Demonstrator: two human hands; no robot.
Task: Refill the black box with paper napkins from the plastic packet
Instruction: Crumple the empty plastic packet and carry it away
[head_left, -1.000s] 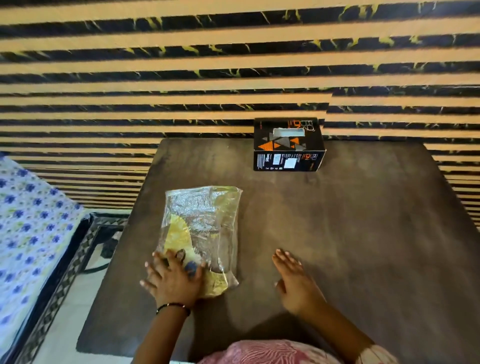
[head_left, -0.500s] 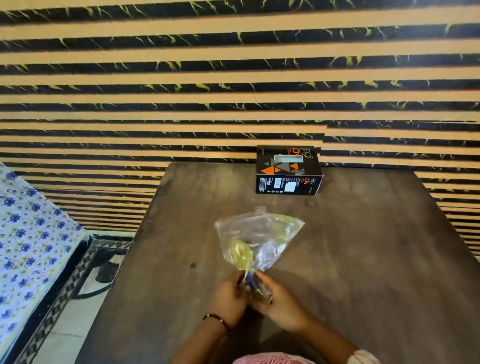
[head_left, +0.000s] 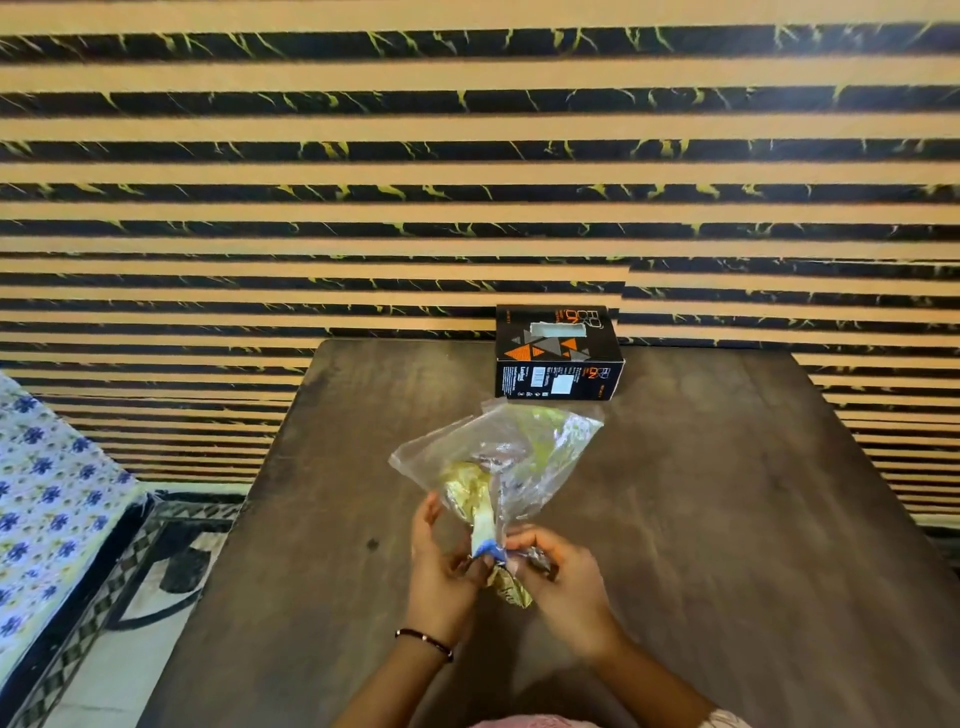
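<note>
The plastic packet (head_left: 498, 467) is held up off the tabletop (head_left: 701, 519), on the near side of the black box (head_left: 558, 353), its wide clear end fanned out toward the box and stopping just short of it. The packet's narrow, bunched end is pinched from both sides: the grip of the left hand (head_left: 441, 566) is closed on it from the left, and the grip of the right hand (head_left: 556, 571) is closed on it from the right. Yellow and white contents, with a blue patch at the pinched end, are seen through the plastic; whether they are napkins cannot be told. The black box is set at the far edge of the tabletop, against the striped wall (head_left: 467, 182), with a rectangular slot in its top.
</note>
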